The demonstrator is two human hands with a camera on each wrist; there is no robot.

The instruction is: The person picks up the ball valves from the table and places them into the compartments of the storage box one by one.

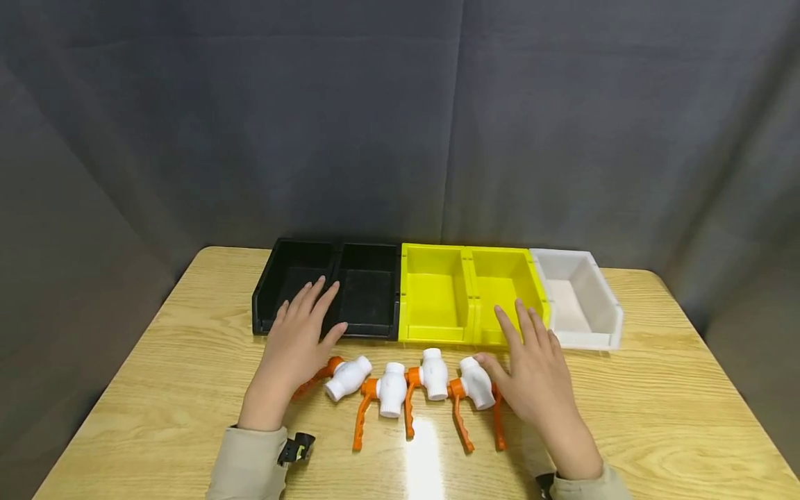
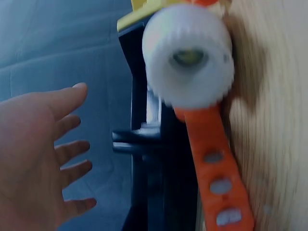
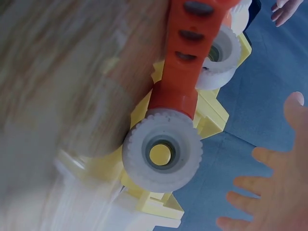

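The left hand and right hand hung apart above the bench, fingers extended and spread. Four white valves with orange handles lay in a row between them (a fifth handle showed by the right hand), nearer than two black bins at left, two yellow bins and, at far right, a white bin.

Forearms of the person, reaching forward and bare beyond the left sleeve and right sleeve. The left hand, as I see it, is back uppermost, fingers extended, thumb angled toward its partner; the right hand mirrors it, fingers slightly parted, thumb inward.
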